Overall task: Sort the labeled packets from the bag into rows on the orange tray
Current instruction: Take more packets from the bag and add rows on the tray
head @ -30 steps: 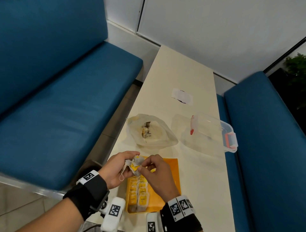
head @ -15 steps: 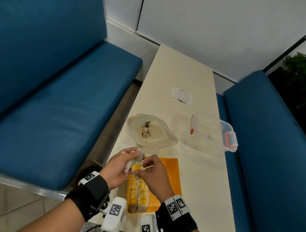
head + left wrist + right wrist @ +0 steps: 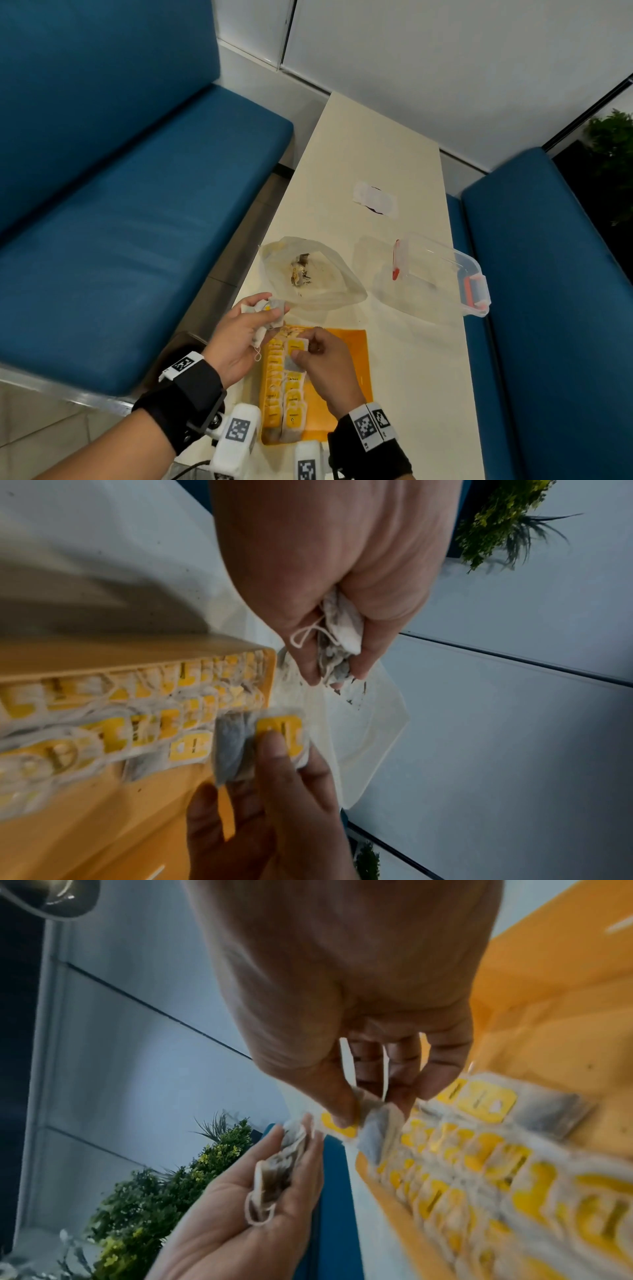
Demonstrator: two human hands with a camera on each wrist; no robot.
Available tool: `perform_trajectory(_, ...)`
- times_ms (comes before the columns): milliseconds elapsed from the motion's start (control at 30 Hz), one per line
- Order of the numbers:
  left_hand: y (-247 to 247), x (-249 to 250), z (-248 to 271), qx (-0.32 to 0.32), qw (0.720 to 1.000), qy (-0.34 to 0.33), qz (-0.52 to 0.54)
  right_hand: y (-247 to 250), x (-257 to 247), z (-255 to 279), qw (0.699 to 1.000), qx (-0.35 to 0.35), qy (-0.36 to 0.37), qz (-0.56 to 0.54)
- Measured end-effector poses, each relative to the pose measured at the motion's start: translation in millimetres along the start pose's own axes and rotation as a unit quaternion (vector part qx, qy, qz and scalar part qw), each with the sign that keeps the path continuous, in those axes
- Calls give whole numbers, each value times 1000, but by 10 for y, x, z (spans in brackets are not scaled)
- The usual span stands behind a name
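My left hand (image 3: 262, 317) grips a small bunch of tea-bag packets (image 3: 341, 635) with loose strings, just above the tray's far left corner. My right hand (image 3: 303, 353) pinches a single packet with a yellow label (image 3: 296, 346) between thumb and fingers, low over the far end of the orange tray (image 3: 354, 363). Two rows of yellow-labeled packets (image 3: 286, 397) lie along the tray's left side. In the left wrist view the right thumb presses the held packet's yellow label (image 3: 279, 730). The clear plastic bag (image 3: 310, 274) lies open beyond the tray with only crumbs showing inside.
A clear plastic container (image 3: 442, 274) with red clasps lies at the table's right edge. A white paper wrapper (image 3: 375, 202) sits farther back. Blue benches flank the narrow cream table (image 3: 411, 377); the tray's right half is bare orange.
The right hand has drawn one packet out of the left hand's bunch and lowered it to the tray's far end. The left hand has shifted slightly left and away.
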State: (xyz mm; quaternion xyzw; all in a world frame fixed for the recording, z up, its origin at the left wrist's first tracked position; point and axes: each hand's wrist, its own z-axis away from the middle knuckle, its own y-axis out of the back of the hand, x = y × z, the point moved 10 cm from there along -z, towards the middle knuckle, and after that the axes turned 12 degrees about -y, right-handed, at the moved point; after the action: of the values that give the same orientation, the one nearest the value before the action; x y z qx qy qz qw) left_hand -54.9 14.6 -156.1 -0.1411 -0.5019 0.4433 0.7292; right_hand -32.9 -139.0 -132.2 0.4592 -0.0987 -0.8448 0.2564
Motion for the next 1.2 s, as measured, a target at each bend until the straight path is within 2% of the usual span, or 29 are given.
perform_trajectory(167,105,92,-61,0,1000,-9,-20,306,-47,34,992,61,64,94)
perform_trajectory(233,139,86,-60,-5,999,-10,-31,387,-57,35,986,54,76,140)
perform_trajectory(333,182,35,-53,-8,999,-8,-51,428,81,-40,977,23,52,204)
perform_trajectory(600,199,-90,-32,-21,998,10,-60,548,306,-107,992,32,8,125)
perform_trajectory(767,189,-139,-28,-32,997,14,-74,496,505,-164,994,-2,-56,92)
perform_trajectory(1033,193,-219,-29,-41,992,11,-121,305,688,-247,983,-63,-124,117)
perform_trajectory(1200,204,-230,-22,-34,990,5,-134,208,768,-376,980,-49,-153,117)
